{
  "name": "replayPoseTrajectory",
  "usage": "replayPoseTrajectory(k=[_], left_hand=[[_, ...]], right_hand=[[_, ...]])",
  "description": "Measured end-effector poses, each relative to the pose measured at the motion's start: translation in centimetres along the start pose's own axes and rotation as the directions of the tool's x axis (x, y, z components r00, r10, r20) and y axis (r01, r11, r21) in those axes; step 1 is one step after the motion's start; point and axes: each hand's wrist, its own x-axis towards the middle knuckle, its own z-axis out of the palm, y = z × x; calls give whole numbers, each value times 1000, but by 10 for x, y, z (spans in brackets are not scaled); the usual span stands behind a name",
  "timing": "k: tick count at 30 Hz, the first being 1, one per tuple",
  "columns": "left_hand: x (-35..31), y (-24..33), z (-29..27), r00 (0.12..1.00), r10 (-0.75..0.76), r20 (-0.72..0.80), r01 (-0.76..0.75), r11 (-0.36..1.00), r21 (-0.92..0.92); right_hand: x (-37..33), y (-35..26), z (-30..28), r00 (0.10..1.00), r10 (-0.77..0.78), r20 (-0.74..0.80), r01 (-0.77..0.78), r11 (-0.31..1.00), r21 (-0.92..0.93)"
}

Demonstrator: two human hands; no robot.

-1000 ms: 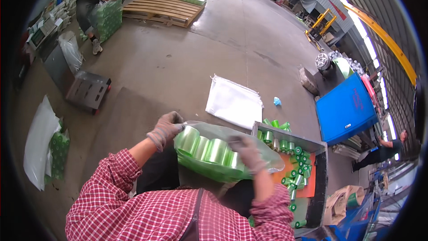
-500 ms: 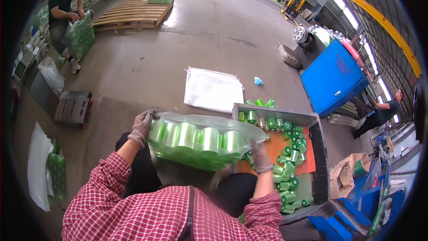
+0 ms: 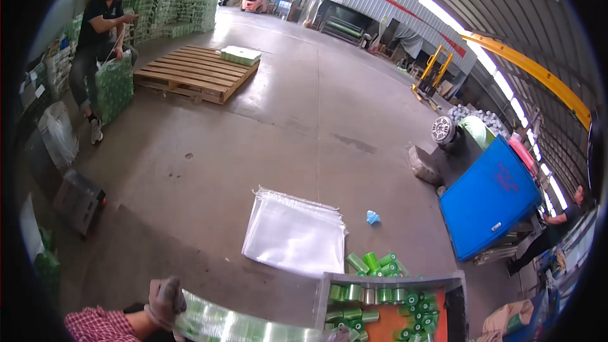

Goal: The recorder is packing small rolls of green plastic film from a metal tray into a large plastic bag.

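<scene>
A clear plastic bag (image 3: 247, 320) packed with green film rolls spans the lower edge of the picture, its nearer part cut off. My left hand (image 3: 166, 304), in a grey glove, is closed on the bag's left end. At the bag's right end, only a bit of my gloved right hand (image 3: 342, 334) shows above the lower edge, against the plastic. Just right of it stands a grey-rimmed bin (image 3: 392, 277) with an orange bottom. Loose green film rolls (image 3: 411, 310) lie in the bin, and several more (image 3: 378, 263) sit beyond its far wall.
White woven sacks (image 3: 294, 231) lie flat on the floor ahead, near a crumpled blue scrap (image 3: 373, 217). A blue cabinet (image 3: 487, 199) stands at right, with a person (image 3: 551, 234) behind it. Far left, another person (image 3: 104, 31) sits beside a wooden pallet (image 3: 196, 69).
The view has tilted up, so the bag, bin and my hands sit lower in the picture. Both hands stay at the bag's ends. The seated person has raised one hand.
</scene>
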Motion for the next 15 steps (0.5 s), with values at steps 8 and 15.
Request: replayPoseTrajectory(k=[8, 15], left_hand=[[13, -2, -3, 983, 158, 97, -183, 753, 632], [1, -43, -46, 820, -373, -434, 566, 643, 517]], right_hand=[[-19, -293, -82, 957, -232, 175, 268, 938, -221], [-111, -555, -122, 769, -484, 418, 582, 801, -141]])
